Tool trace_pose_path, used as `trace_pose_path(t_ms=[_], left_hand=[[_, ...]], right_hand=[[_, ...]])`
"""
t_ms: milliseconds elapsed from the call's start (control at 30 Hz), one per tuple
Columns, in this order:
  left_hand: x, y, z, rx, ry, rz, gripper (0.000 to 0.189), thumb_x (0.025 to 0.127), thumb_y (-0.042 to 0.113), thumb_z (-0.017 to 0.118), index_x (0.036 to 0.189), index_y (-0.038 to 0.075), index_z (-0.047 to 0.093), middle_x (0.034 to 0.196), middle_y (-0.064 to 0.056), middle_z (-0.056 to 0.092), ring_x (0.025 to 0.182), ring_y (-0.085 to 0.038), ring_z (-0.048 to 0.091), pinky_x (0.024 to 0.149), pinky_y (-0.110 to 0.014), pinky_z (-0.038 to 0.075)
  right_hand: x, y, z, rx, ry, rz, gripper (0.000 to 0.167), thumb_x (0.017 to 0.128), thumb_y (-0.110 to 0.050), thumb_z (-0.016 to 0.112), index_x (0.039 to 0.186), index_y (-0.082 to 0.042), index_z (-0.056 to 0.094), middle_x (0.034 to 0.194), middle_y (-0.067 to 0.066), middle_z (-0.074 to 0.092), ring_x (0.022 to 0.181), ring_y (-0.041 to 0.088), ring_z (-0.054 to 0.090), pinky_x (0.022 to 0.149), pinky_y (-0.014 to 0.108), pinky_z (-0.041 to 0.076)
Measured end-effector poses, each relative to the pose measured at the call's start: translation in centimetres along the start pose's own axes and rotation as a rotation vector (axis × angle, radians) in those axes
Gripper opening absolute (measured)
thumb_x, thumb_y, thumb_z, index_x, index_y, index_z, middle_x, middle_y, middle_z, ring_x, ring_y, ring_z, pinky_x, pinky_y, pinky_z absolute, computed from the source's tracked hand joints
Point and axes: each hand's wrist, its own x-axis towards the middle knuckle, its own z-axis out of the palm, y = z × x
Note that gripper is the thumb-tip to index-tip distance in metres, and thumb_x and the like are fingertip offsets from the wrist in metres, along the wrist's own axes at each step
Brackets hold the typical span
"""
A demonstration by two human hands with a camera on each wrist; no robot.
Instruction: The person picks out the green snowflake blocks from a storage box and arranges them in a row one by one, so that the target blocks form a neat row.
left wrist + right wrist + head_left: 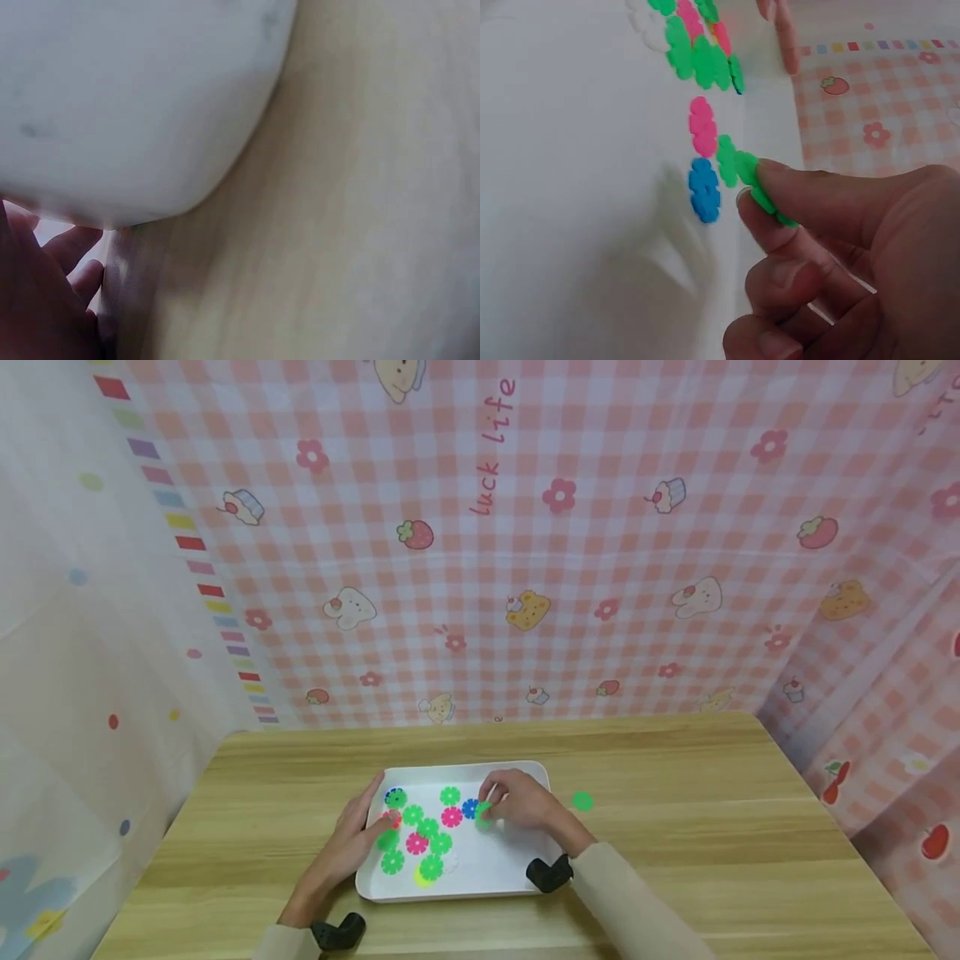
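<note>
My right hand (523, 800) pinches a green notched plastic disc (761, 196) between thumb and index finger, tilted over the white tray (510, 864). Just left of that disc lie a blue disc (704, 191), a pink disc (703, 126) and another green disc (727, 160). My left hand (347, 842) holds the tray's left side, fingers along the outside and thumb over the rim near a red disc (392, 820). In the left wrist view, fingers (73, 247) show at the edge of the tray, whose outer surface fills the upper left.
Several green and pink discs, with a yellow disc (422, 877) and a white disc (451, 862), lie in the tray's left half, some overlapping. One green disc (582, 801) lies on the wooden table (675, 827), right of the tray. A checked cloth (570, 552) hangs behind.
</note>
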Motion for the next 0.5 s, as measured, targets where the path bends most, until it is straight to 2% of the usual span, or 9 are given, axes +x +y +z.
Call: trace_pose_path(t_ms=[167, 500], left_hand=[[0.0, 0.0, 0.0, 0.004, 0.0, -0.008, 0.073, 0.101, 0.041, 0.053, 0.161, 0.026, 0.013, 0.164, -0.011, 0.017, 0.145, -0.035, 0.015, 0.114, -0.069, 0.011], [0.1, -0.1, 0.1, -0.009, 0.001, -0.026, 0.074, 0.101, 0.038, 0.054, 0.161, 0.026, 0.013, 0.164, -0.009, 0.017, 0.145, -0.034, 0.014, 0.114, -0.069, 0.011]], right_hand=[[-0.6, -0.1, -1.5, 0.008, 0.032, -0.04, 0.014, 0.084, -0.009, 0.078, 0.093, -0.014, 0.068, 0.082, -0.001, 0.062, 0.077, 0.016, 0.055, 0.065, 0.029, 0.045], [-2.3, 0.4, -4.4, 0.043, 0.101, -0.041, 0.013, 0.086, -0.009, 0.076, 0.095, -0.012, 0.068, 0.085, 0.001, 0.064, 0.078, 0.016, 0.056, 0.066, 0.029, 0.046]])
